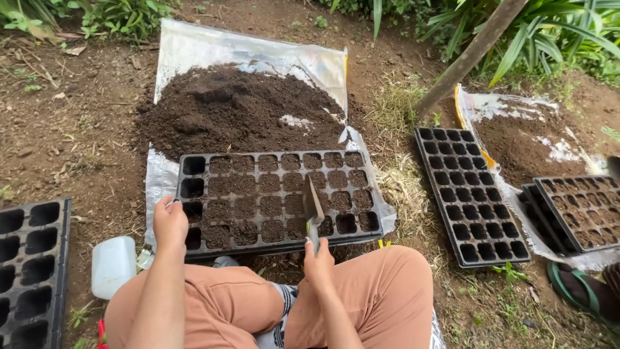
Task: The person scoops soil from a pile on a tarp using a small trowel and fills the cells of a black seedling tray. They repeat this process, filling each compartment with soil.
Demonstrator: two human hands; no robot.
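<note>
The setting is outdoor bare brown ground [77, 142] bordered by green plants [555, 32]. A white plastic sheet [213, 48] lies on it carrying a heap of dark potting soil [239, 110]. The black plastic seedling tray [278, 197], mostly soil-filled, sits at the sheet's near edge. The left hand [170, 223] rests on the tray's left rim, fingers curled. The right hand [319, 262] has fingers clamped on a small metal trowel [313, 207] above the tray. An empty black cell tray [471, 194] lies right; a white plastic container [113, 265] stands left.
</note>
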